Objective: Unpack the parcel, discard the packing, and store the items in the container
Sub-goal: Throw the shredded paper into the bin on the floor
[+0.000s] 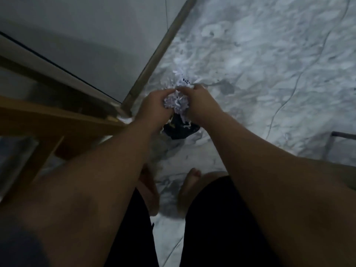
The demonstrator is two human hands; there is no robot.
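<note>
Head view, dim and slightly blurred. Person is standing barefoot on a marble-patterned floor (269, 64), arms reaching forward and down. Left hand (154, 108) and right hand (200, 105) are cupping a wad of shredded paper packing (176, 104) between them, each grip closing around its side of the wad, fingers curling inward. The wad is sitting between the palms, raised above a dark bag-like opening (179, 130) directly beneath; likely the bin for discards, though too dark to tell for sure. A few strands are trailing down toward it, and more loose shreds (179, 79) are showing just beyond the fingertips.

Handling judgement: the packing looks very light, soft and springy, with no stiffness to grip against. It compresses easily but sheds strands at any gap. Best hold is a two-sided squeeze around the bulk, pressing toward the centre, keeping the underside closed. No fragility concern; the risk is scatter across the floor.

Wooden furniture frame (57, 116) is standing to the left, near the wall. Parcel, unpacked items and storage container are not identifiable here.
</note>
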